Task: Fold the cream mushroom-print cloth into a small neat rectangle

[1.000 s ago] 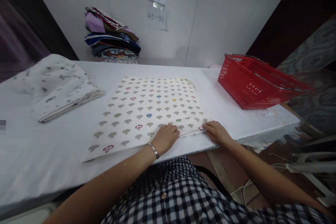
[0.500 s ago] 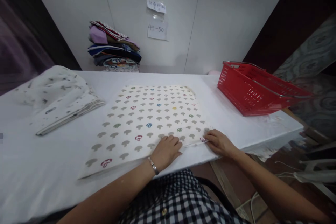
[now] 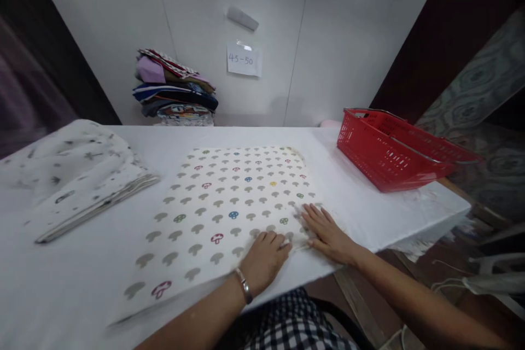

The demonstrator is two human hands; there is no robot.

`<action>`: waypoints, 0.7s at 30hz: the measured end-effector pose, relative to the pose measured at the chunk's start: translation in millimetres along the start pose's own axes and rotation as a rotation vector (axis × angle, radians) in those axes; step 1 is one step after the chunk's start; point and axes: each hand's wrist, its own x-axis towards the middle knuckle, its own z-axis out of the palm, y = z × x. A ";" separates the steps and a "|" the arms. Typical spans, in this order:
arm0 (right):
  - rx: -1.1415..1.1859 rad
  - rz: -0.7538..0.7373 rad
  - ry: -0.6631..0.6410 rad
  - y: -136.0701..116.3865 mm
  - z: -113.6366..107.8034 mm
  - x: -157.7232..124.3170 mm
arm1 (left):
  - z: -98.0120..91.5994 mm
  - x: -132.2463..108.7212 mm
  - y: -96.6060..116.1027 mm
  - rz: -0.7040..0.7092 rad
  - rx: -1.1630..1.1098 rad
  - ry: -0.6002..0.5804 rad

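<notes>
A folded cream cloth with a mushroom print [image 3: 233, 197] lies spread on the white-covered table in front of me. My left hand [image 3: 266, 260], with a silver bracelet at the wrist, rests on its near edge; the fingers are slightly bent on top and the thumb is apart from them. Just to the right, my right hand [image 3: 328, 234] lies flat over the near right corner, fingers stretched out and holding nothing. That corner is partly hidden under the hand.
A white printed cloth [image 3: 90, 169], partly folded, is heaped on the left of the table [image 3: 324, 164]. Against the wall stands a stack of folded fabrics [image 3: 176, 93]. A red plastic basket [image 3: 381, 156] sits at the right, near the table's edge. A paper sign [image 3: 244, 60] hangs behind.
My right hand has gone from bent fingers at the cloth's right corner to lying flat on it, slightly left. The left hand stays at the near edge. The view has tilted slightly up.
</notes>
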 end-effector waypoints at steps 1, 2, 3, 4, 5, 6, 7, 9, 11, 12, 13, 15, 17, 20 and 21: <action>-0.013 0.030 0.014 1.0 -0.9 0.2 | 0.9 -0.1 -0.3 -0.006 -0.004 0.004; -0.020 0.068 0.022 2.5 -0.7 0.2 | 1.7 -0.2 -0.6 -0.006 -0.008 0.007; -0.016 0.111 0.021 4.6 0.7 -0.1 | 2.5 -0.5 -1.0 -0.003 -0.012 0.012; 0.001 0.157 0.013 7.3 3.1 -0.7 | 3.4 -1.0 -1.4 0.001 -0.017 0.018; 0.030 0.198 -0.001 10.4 6.1 -1.3 | 4.4 -1.5 -1.9 0.007 -0.023 0.026; 0.070 0.228 -0.015 13.9 8.9 -1.9 | 5.6 -2.2 -2.3 0.014 -0.030 0.032; 0.117 0.245 -0.023 17.5 10.9 -2.0 | 7.1 -3.0 -2.7 0.022 -0.038 0.037; 0.213 0.263 0.004 24.8 10.3 0.1 | 10.8 -4.4 -3.3 0.026 -0.051 0.050; 0.281 0.295 0.120 32.9 3.2 7.2 | 15.0 -5.7 -3.5 0.024 -0.062 0.068; 0.300 0.319 0.205 37.6 -2.1 13.1 | 16.8 -6.1 -3.5 0.022 -0.066 0.076; 0.315 0.343 0.290 43.0 -8.1 20.6 | 18.0 -6.5 -3.6 0.018 -0.071 0.083; 0.352 0.391 0.414 56.1 -19.8 40.7 | 18.3 -6.7 -4.5 0.005 -0.086 0.084; 0.393 0.466 0.453 71.8 -29.0 67.3 | 16.5 -6.1 -6.8 -0.019 -0.110 0.072; 0.393 0.623 0.438 97.4 -36.2 116.5 | 18.1 -3.9 -13.6 0.001 -0.147 0.050; 0.375 0.657 0.432 105.8 -37.1 134.3 | 21.8 -3.0 -16.3 0.029 -0.147 0.057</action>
